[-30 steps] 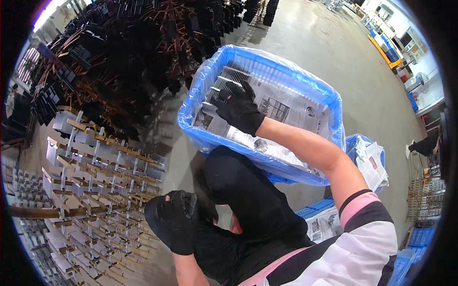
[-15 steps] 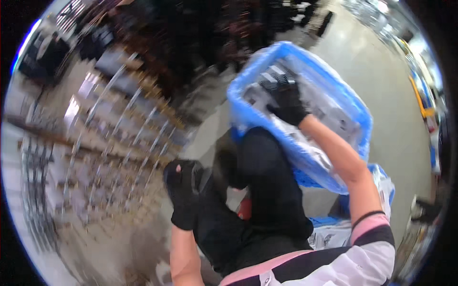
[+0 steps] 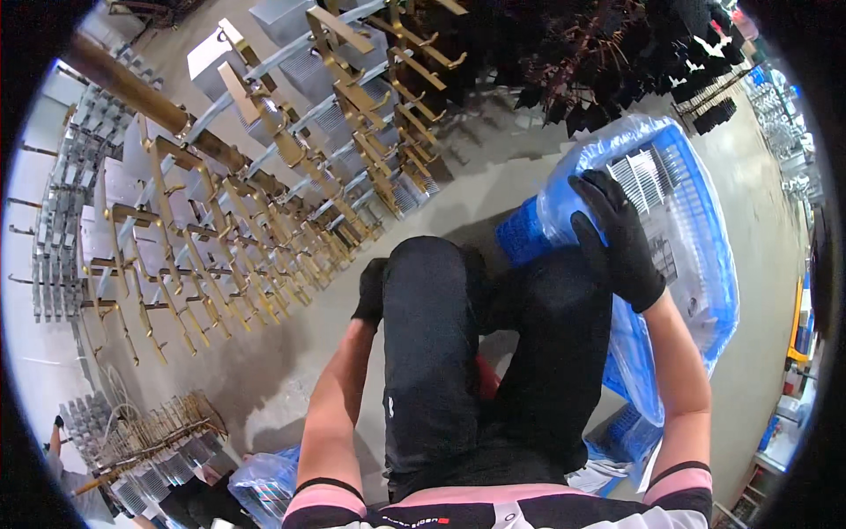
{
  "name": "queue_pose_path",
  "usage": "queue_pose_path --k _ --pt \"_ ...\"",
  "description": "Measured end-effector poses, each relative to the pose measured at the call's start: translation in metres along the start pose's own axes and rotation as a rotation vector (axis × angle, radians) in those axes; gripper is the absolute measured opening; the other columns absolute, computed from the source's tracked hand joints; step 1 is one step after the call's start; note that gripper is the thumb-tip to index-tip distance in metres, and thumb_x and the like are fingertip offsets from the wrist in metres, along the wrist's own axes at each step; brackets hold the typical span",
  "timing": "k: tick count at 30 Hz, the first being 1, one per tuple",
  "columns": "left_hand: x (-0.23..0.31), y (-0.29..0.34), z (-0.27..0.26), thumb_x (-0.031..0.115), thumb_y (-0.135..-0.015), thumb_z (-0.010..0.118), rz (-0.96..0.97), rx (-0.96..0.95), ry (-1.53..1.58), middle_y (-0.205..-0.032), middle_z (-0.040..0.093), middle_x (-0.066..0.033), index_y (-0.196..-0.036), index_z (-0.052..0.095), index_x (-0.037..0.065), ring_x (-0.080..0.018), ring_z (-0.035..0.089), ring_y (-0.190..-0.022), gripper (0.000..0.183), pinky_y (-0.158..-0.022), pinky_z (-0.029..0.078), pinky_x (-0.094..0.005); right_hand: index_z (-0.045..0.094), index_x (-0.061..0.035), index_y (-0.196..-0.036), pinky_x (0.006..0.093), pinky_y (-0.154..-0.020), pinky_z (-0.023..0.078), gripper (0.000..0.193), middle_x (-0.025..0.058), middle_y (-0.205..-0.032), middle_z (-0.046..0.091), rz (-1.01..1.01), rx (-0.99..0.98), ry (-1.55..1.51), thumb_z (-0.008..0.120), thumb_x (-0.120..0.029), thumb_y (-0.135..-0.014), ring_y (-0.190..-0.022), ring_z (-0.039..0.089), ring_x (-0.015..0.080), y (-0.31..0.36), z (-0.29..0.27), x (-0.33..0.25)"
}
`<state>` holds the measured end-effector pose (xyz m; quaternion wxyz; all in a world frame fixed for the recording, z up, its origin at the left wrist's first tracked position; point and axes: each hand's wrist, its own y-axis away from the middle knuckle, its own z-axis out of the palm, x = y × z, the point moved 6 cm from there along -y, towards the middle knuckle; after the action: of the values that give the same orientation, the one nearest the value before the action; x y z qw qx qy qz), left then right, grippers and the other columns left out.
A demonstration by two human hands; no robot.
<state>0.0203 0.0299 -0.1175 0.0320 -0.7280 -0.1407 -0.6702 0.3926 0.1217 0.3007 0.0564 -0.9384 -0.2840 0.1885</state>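
Observation:
My right hand, in a black glove, is over the near left side of a plastic-lined blue crate. Its thumb stands apart from the stretched fingers, and nothing shows in its grasp. Just beyond the fingertips lies a row of finned silver metal parts inside the crate. Flat grey pieces fill the crate's middle. My left hand, also black-gloved, rests against the outer side of my left knee. The knee hides most of its fingers.
To the left stands a large rack with brass-coloured hooks and hanging metal plates. Dark parts hang at the far side. A smaller loaded rack and a plastic-wrapped bundle are at the lower left. Another person is at the left edge.
The view has swung left, bringing the crate farther right in the picture. My right hand has drawn back from inside the crate to its near side. My left hand has moved beside my left knee.

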Motion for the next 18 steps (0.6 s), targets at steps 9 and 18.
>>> queue_pose_path --k 9,18 --pt "-0.053 -0.114 0.101 0.047 -0.084 0.072 -0.034 0.332 -0.536 -0.085 0.068 -0.0161 -0.096 0.068 0.007 -0.0372 0.063 -0.090 0.042 -0.077 0.050 -0.0462 0.054 -0.0100 -0.137 0.0485 -0.107 0.039 0.053 0.0210 -0.139 0.049 0.178 0.003 0.205 0.062 -0.004 -0.084 -0.130 0.045 0.0411 0.008 0.011 0.022" --pt "-0.028 -0.156 0.077 0.037 -0.082 0.078 -0.168 0.247 -0.409 -0.090 0.069 -0.0175 -0.100 0.064 0.003 -0.0340 0.066 -0.086 0.042 -0.070 0.050 -0.0450 0.055 -0.0126 -0.137 0.0485 -0.109 0.037 0.055 0.0181 -0.141 0.048 0.178 -0.025 0.198 0.060 -0.001 -0.084 -0.131 0.044 0.0388 -0.001 0.013 0.016"
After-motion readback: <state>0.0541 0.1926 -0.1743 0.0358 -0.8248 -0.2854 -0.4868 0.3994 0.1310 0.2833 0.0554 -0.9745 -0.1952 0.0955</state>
